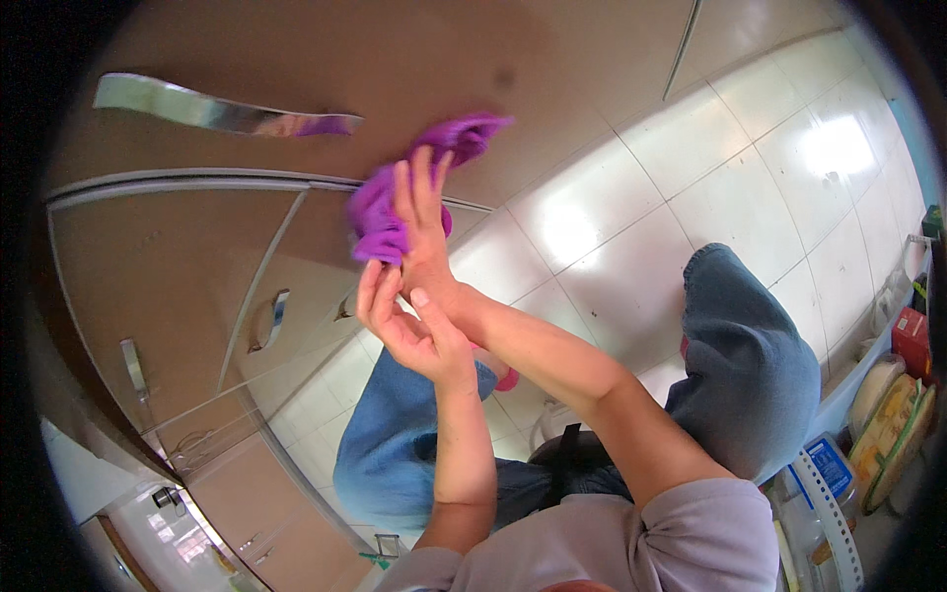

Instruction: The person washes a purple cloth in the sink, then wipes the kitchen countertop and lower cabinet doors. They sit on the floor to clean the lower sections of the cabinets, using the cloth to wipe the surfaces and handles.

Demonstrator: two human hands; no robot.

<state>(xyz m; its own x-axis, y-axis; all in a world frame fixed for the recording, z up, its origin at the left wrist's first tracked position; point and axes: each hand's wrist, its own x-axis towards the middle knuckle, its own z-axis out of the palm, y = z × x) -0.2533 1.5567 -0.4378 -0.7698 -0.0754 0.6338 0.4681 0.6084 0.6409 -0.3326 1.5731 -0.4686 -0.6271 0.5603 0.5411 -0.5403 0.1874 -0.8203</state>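
Note:
My right hand (425, 222) is spread over a bunched purple cloth (377, 211), which lies against the brown cabinet front (414, 66) across the seam between two panels. One end of the cloth sticks out past the fingertips and is slightly blurred. Just below the right wrist is my left hand (414, 333), palm turned up, fingers loosely bent and apart, with nothing in it. Its fingertips are close to the cloth's lower edge; whether they touch it I cannot tell. A wavy metal handle (222, 111) is fixed to the panel left of the cloth.
More cabinet doors with metal handles (277, 318) run down the left. White floor tiles (636, 244) lie to the right, below my knees in blue jeans (747, 362). At the lower right, a rack (828, 518) holds plastic containers, a red box (911, 342) and other goods.

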